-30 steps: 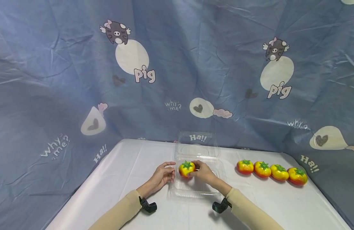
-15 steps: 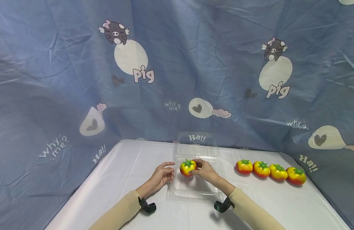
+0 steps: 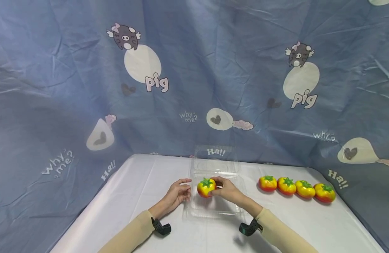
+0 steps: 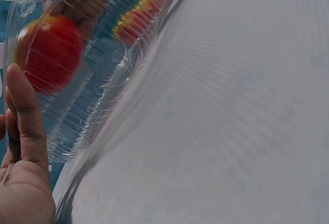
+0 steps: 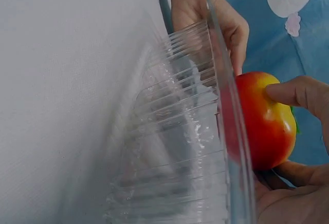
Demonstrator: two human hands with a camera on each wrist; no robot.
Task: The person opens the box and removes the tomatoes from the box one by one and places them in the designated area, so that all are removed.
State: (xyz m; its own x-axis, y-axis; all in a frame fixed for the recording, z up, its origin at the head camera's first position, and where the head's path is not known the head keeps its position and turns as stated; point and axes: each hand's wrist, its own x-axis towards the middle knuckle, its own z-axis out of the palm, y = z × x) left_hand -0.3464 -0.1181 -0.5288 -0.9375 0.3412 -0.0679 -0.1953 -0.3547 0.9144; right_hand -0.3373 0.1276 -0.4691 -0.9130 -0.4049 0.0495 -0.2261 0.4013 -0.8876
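In the head view my right hand (image 3: 226, 189) pinches a yellow-and-red tomato (image 3: 206, 187) with a green leafy top between thumb and fingers. The tomato is over the left part of an open clear plastic clamshell box (image 3: 218, 212), whose lid stands raised at the back. The right wrist view shows the thumb (image 5: 293, 91) on the tomato's upper side and part of the fruit behind the clear rim. My left hand (image 3: 176, 195) is beside the box's left wall, fingers loosely extended. One finger (image 4: 28, 111) lies right along that wall in the left wrist view.
Several more tomatoes (image 3: 287, 186) sit in a row on the white-covered table (image 3: 156, 168), right of the box. A blue curtain (image 3: 194, 70) with printed pigs hangs behind the table. Each wrist wears a black device (image 3: 161, 227).
My right hand, still gripping the tomato, has shifted slightly right, and its wrist has swung outward to the right. The tomato rose a little and then came down again. My left hand stays in place.
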